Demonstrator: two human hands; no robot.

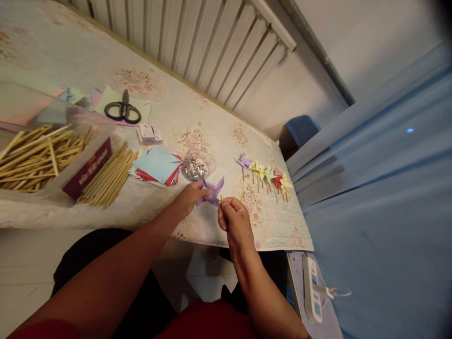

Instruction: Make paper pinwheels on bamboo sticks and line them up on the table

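Observation:
My left hand [189,195] pinches a purple paper pinwheel [212,190] just above the table's near edge. My right hand [233,217] is closed on a thin wooden stick [221,199] whose tip shows at the pinwheel's lower side. Both hands meet over the floral tablecloth [197,117]. To the right lies a row of several finished pinwheels on sticks [264,173], purple, yellow, green and red.
A clear bag of shiny pins [196,165] lies behind the hands. Coloured paper squares [157,165], a bundle of sticks [108,176], a box of sticks [38,155], black scissors [122,109] and a small white box [150,133] lie at left. A power strip [312,287] sits lower right.

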